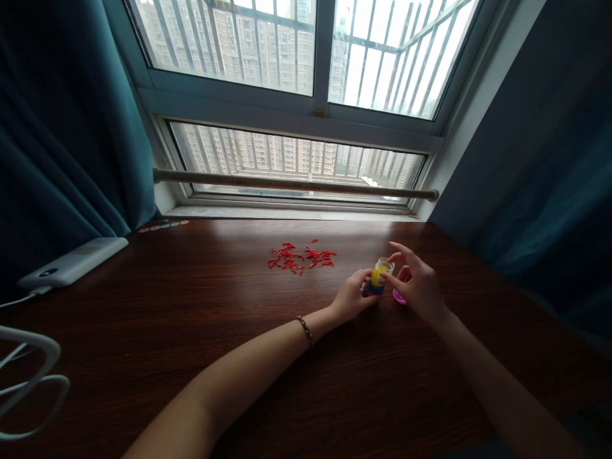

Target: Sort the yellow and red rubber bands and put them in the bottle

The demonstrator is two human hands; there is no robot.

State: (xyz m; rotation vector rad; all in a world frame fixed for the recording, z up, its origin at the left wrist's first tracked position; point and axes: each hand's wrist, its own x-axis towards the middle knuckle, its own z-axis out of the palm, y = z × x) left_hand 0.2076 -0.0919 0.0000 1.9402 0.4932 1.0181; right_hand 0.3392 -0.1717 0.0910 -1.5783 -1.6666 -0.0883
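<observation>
Left hand (351, 296) grips a small jar (377, 277) on the dark wooden desk (191, 319) below the window (296, 159); right hand (421, 287) spread at its rim.

table (191, 331): dark wood | red bits (302, 256) (scattered, centre) | white power bank (71, 261) left | pink lid (398, 297) right

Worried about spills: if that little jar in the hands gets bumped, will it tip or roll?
The jar looks small and probably light; the left hand holds it with fingertips alone. It seems taller than wide, so a bump could tip it. Being round, it would likely roll on the smooth desk.
</observation>
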